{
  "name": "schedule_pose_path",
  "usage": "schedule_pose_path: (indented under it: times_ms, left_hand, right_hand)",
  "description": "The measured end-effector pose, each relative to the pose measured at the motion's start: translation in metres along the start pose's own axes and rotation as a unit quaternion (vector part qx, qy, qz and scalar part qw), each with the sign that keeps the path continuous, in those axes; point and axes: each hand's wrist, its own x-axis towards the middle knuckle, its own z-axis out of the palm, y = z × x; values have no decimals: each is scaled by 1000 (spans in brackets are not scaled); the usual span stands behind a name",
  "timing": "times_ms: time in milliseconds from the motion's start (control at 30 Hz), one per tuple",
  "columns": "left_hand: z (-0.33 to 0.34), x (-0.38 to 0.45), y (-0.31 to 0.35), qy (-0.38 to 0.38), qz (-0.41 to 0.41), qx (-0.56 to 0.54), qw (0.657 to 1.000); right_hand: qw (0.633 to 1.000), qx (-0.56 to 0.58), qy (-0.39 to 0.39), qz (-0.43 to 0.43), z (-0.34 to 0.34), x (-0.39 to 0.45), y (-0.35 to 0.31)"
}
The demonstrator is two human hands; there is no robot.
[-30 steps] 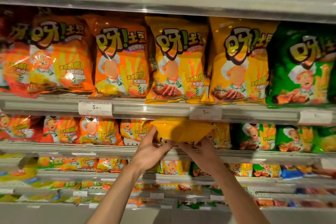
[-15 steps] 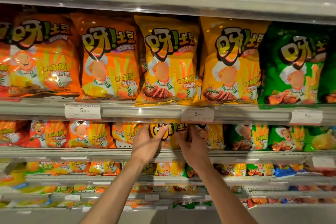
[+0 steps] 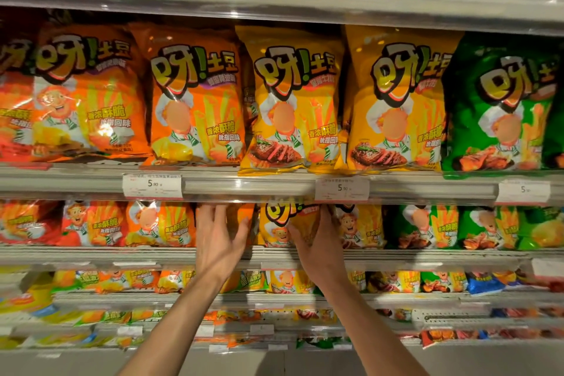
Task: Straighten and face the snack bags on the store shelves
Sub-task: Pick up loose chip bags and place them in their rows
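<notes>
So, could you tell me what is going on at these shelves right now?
A person is facing snack bags. Both hands reach into the second shelf: the right hand grips a yellow bag, standing upright with its front outward, while the left hand, fingers straight, touches the orange bag beside it.
</notes>
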Motion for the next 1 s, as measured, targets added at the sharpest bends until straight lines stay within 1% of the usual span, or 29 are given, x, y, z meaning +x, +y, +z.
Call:
schedule_pose_path:
  times_ms: [33, 100, 267, 333, 467, 600, 733, 867, 933, 1000]
  left_hand:
    - [0, 2, -5, 19, -4, 16, 1000]
    - [-2, 5, -10, 19, -30, 17, 999]
    - [3, 13, -22, -76, -48, 31, 995]
    - [5, 14, -25, -88, -44, 52, 994]
    - [5, 13, -22, -58, -27, 88, 994]
    - [6, 15, -14, -23, -44, 103, 993]
    - [6, 12, -14, -35, -49, 121, 991]
    - [4, 8, -17, -52, -26, 103, 993]
    - [1, 4, -19, -33, -2, 86, 996]
    - [0, -2, -24, -16, 31, 77, 996]
  right_hand:
    - [1000, 3, 1, 2, 2, 0, -2]
    - [1000, 0, 6, 6, 5, 4, -4]
    - [1000, -20, 14, -2, 4, 8, -6]
    - [999, -38, 16, -6, 4, 9, -8]
    - [998, -51, 26, -18, 6, 14, -4]
    - [998, -54, 25, -23, 8, 20, 1]
    - [996, -77, 22, -31, 8, 23, 0]
    - [996, -71, 20, -41, 8, 15, 4]
    - [997, -55, 34, -53, 5, 4, 6]
    - [993, -73, 49, -85, 3, -10, 7]
